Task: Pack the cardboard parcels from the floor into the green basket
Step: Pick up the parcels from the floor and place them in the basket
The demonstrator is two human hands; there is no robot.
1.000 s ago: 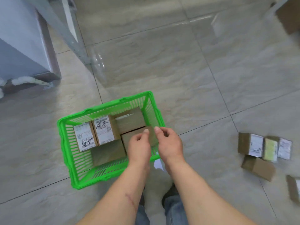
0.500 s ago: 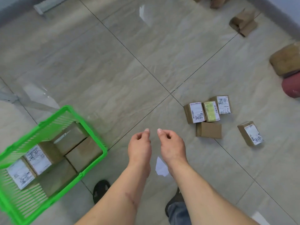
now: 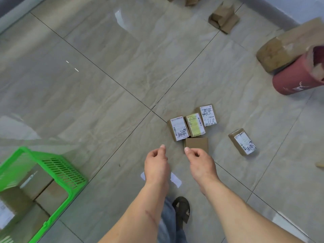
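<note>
Several small cardboard parcels lie on the tiled floor ahead: a white-labelled one (image 3: 178, 128), a yellow-labelled one (image 3: 195, 125), another white-labelled one (image 3: 207, 115), a plain brown one (image 3: 197, 144) and one apart at the right (image 3: 242, 142). The green basket (image 3: 57, 170) stands at the lower left with several parcels inside. My left hand (image 3: 156, 164) and my right hand (image 3: 199, 162) hang in the air with loosely curled fingers and hold nothing. The right hand is just short of the plain brown parcel.
A maroon cylinder (image 3: 296, 76) and a large taped brown bundle (image 3: 280, 50) lie at the far right. A folded cardboard piece (image 3: 223, 19) sits at the top. My sandalled foot (image 3: 181, 210) stands below the hands, with white paper scraps (image 3: 176, 179) on the floor.
The view has swung from the basket to the loose parcels. Both hands let go of the parcel in the basket and moved, empty, toward the parcels on the floor.
</note>
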